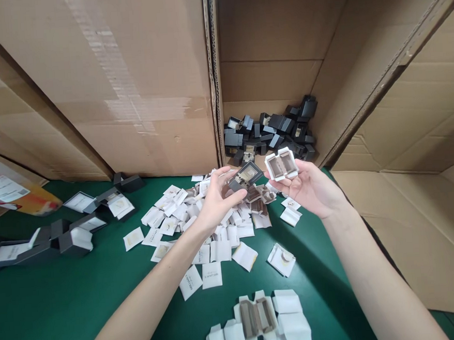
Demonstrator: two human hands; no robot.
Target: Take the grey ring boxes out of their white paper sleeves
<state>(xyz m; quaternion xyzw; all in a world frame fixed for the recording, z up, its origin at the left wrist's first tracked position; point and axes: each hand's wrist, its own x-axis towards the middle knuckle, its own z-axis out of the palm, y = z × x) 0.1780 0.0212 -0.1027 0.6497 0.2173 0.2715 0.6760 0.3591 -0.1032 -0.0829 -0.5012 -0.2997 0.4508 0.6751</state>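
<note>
My left hand [225,193] grips a small black box [246,175] between thumb and fingers; a pale panel shows on its upper face. In my right hand [304,182] is a white folded insert [281,164] with two greyish-brown hollows facing up. The two things are held apart by a small gap. Below my hands spreads a pile of small white cards [191,212], with several brownish inserts [258,205] among them. Nearest to me lie several white inserts [293,327], one showing its brown hollows.
An upright cardboard box [275,78] holds a heap of black boxes [271,130] at the back. Several open black boxes [57,244] stand at the left on the green table [115,297]. An orange package with a label [14,190] is at far left.
</note>
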